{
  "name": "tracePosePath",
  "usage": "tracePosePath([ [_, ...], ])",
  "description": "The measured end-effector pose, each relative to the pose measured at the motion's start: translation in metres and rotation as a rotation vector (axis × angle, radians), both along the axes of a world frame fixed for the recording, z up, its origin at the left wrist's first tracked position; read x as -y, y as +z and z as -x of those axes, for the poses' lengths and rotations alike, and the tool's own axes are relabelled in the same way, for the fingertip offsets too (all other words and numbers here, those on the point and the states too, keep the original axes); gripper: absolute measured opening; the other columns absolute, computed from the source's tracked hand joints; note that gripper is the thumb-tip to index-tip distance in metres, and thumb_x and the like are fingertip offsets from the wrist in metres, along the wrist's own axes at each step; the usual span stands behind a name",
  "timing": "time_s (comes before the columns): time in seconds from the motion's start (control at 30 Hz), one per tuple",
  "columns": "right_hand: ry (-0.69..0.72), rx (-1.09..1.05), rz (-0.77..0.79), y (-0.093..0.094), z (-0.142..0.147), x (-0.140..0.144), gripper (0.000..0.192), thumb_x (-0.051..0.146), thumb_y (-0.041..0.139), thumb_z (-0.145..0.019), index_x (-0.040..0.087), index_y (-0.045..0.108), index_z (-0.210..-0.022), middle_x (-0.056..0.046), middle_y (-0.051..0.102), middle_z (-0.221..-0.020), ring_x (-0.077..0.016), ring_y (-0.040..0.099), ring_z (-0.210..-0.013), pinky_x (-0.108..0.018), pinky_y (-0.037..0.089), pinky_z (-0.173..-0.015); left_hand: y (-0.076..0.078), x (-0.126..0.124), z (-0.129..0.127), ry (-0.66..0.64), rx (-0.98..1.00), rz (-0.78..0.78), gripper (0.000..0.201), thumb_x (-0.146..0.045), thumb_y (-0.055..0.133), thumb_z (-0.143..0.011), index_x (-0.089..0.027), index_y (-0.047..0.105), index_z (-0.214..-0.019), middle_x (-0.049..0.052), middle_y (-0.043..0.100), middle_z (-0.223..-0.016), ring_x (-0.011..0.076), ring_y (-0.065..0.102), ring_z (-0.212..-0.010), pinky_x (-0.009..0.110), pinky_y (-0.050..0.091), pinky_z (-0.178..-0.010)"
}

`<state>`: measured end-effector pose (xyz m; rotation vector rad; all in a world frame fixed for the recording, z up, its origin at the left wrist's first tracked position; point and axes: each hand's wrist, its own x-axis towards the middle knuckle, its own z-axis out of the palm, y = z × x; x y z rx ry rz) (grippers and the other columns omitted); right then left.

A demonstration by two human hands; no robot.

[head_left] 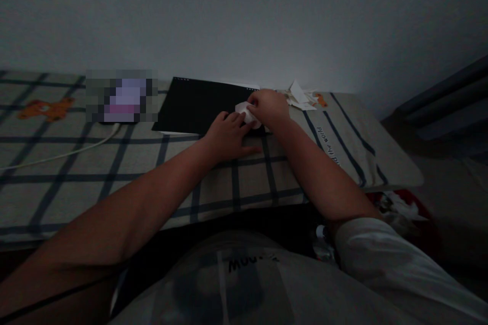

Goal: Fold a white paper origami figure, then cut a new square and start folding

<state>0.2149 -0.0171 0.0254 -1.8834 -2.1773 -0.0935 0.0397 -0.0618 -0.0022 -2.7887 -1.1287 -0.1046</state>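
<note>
small white folded paper piece (247,113) | between both hands, on black rectangular mat (198,106) | right hand (269,107) fingers pinch it | left hand (229,137) fingertips flat against its near-left edge

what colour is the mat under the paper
Black mat, under the white paper; head view.

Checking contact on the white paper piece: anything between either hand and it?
Nothing visible. The right hand grips the white paper piece directly, and the left hand touches its near edge with its fingertips. Both rest over the black sheet; the paper scraps lie apart, behind.
</note>
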Motion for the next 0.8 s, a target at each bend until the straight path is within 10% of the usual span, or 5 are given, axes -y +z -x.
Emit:
tracePosePath([
  [0.8,0.017,-0.247,0.071,-0.003,0.001,0.002,0.034,0.024,0.060,-0.094,0.023,0.083,-0.118,-0.008,0.079,-0.104,-0.0244,0.068,-0.097,-0.037,0.050,-0.086,-0.002,-0.016,0.007,0.146,0.115,0.016,0.076,-0.076,0.040,-0.104,-0.027,0.060,-0.158,0.018,0.062,-0.151,0.0435,0.052,-0.140,0.055,0.037,-0.112],
])
